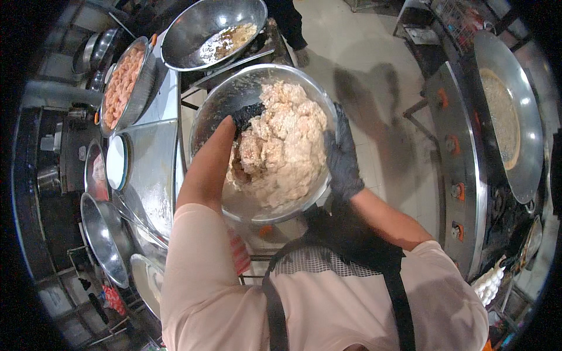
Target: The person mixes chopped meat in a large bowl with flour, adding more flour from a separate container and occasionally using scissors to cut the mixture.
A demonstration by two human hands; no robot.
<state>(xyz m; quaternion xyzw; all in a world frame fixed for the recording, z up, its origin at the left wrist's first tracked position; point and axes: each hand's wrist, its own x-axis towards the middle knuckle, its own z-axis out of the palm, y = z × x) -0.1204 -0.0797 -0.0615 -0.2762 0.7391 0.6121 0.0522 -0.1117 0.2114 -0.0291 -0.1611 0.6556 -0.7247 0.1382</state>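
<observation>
A large steel mixing bowl (225,96) is in front of my body, filled on its right side with a lumpy heap of pale, batter-coated pieces (290,140) that look like meat. My left hand (249,115), in a black glove smeared with batter, reaches inside against the heap's left edge; its fingers are mostly hidden. At the bowl's right side, my right hand (344,161), also black-gloved, grips the rim, thumb toward the inside and fingers along the outer wall.
Beyond the bowl is a wide wok (181,44) with oily residue. To the left, a metal counter (149,169) carries a basin of raw pink pieces (123,88) and a white round lid (117,162). Steel bowls (106,237) stand nearer. Right is a stove with a large wok of oil (500,117).
</observation>
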